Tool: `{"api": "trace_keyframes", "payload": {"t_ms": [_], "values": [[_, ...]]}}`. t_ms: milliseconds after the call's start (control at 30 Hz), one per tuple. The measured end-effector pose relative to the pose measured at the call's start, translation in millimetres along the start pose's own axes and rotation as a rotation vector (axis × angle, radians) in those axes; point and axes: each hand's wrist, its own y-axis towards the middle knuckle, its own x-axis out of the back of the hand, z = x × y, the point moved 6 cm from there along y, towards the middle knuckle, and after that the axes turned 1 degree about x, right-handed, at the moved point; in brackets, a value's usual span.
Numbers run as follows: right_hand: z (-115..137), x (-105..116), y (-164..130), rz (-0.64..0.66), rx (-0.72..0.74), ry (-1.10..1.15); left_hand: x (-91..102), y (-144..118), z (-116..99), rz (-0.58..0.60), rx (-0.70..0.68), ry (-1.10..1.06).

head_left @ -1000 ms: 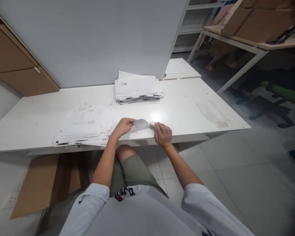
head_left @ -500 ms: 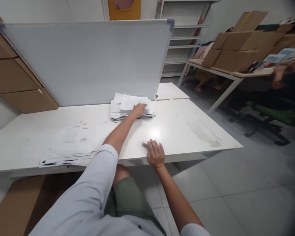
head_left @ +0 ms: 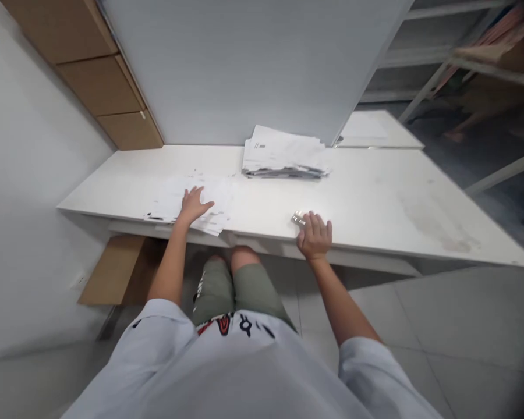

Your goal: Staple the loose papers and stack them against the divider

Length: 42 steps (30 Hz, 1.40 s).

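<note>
My left hand lies flat with fingers spread on a loose spread of printed sheets near the front left of the white table. My right hand rests at the table's front edge, fingers apart, its fingertips beside a small silvery stapler-like object. A second, thicker stack of papers sits further back, against the whiteboard, out of reach of both hands.
A large whiteboard stands upright along the table's far edge. Brown cardboard boxes are stacked at the left wall, and flat cardboard lies under the table. Another white table and metal shelving stand at the right.
My left hand drew back from the far stack and now lies on the near-left sheets. The right hand stays by the small metal object. The view swung down and left.
</note>
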Motion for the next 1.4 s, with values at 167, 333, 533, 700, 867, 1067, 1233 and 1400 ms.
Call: {"api": "trace_keyframes", "payload": {"t_ms": [167,333,533,700,867,1067,1233,1400], "values": [[8,11,3,0.1,-0.127,0.07,-42.2,-15,42,-0.154,0.019,0.184],[61,38,21,-0.048,-0.281,0.166,-25.9,-15,34,-0.297,-0.014,0.055],[145,14,33,0.115,-0.434,0.886,-20.4,-33,32,-0.398,-0.078,-0.013],[212,-30,-2,0.782,-0.79,1.472,-33.8,-71,29,-0.567,-0.143,-0.073],[228,-20,-4,0.638,-0.914,1.851,-57.8,-120,-8,-0.445,-0.709,0.025],[184,-12,-4,0.294,-1.046,1.717,-82.1,-150,-21,-0.336,-0.821,-0.031],[134,-2,-38,0.448,-1.237,1.526,-104.8,-163,31,-0.676,-0.102,-0.752],[98,12,-62,0.64,-1.194,1.459,-148.0,-160,49,-0.398,0.164,-1.168]]}}
